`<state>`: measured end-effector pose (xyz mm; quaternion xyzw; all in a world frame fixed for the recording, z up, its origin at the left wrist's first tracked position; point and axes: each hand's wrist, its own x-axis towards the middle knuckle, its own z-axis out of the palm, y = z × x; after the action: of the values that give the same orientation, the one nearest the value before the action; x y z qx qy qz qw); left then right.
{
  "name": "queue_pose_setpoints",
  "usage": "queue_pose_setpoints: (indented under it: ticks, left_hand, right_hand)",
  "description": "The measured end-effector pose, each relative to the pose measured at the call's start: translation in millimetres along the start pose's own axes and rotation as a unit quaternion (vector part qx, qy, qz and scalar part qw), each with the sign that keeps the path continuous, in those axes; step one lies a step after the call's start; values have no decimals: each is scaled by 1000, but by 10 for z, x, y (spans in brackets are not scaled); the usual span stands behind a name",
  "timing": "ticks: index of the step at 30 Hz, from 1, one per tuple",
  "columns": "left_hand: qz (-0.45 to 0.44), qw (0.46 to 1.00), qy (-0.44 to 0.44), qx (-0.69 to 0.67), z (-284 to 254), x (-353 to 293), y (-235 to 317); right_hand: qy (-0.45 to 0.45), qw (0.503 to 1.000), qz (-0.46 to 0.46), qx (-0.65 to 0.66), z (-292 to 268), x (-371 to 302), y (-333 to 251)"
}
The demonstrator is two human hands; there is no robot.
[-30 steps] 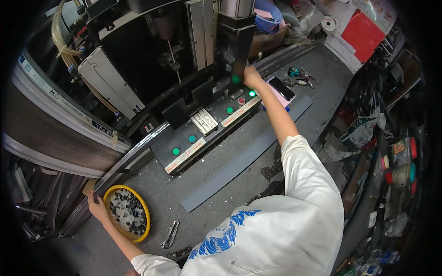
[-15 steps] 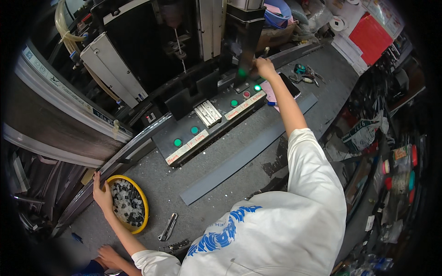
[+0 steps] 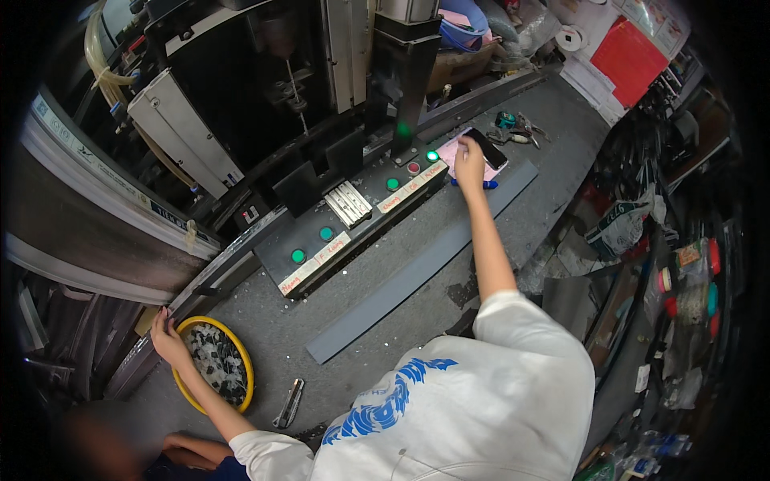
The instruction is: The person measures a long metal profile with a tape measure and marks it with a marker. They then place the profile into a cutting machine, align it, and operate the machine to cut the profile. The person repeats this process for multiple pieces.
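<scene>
My left hand (image 3: 168,343) is at the left, its fingers closed on the edge of a long dark profile (image 3: 132,365) that slants along the front of the machine. Below that hand stands a yellow basket (image 3: 250,374) filled with small black and clear pieces. My right hand (image 3: 471,166) hovers over a pink paper (image 3: 457,154), fingers loosely bent and apart, with nothing visible in them. A black phone (image 3: 486,150) and a blue marker (image 3: 481,184) lie beside it. To its left is a control box (image 3: 367,227) with green buttons and a red one, one green button lit.
A grey flat strip (image 3: 393,289) lies diagonally across the bench. A box cutter (image 3: 289,403) rests near the basket. Pliers and small tools (image 3: 525,132) lie at the far right. Behind the box rises the machine (image 3: 249,88). Another person's arm (image 3: 196,450) shows at the lower left.
My right hand has come back from beside the dark post toward me, now over the pink paper. My left hand stays at the profile. The other person's arm has shifted. The whole view has moved slightly.
</scene>
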<state>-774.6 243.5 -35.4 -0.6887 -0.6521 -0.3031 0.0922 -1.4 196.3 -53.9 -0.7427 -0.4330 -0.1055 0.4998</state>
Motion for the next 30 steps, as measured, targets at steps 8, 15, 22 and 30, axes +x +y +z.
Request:
queue_pose_setpoints:
  ticks: [8,15,22,30]
  left_hand:
    - [1,999,32,-10,31,-3,187]
    - [-2,998,57,-12,102,-20,519]
    - [-69,988,84,-110,182,-84,684]
    - [-47,990,125,-37,321,-158,634]
  right_hand:
    - [-5,989,60,133,-193,-1324,-1134]
    - [-141,961,-69,226,105,-1870,-2112]
    - [-262,942,-45,207,207,-2080,-2521]
    - [-297,928,-214,73,504,-2177,-2393]
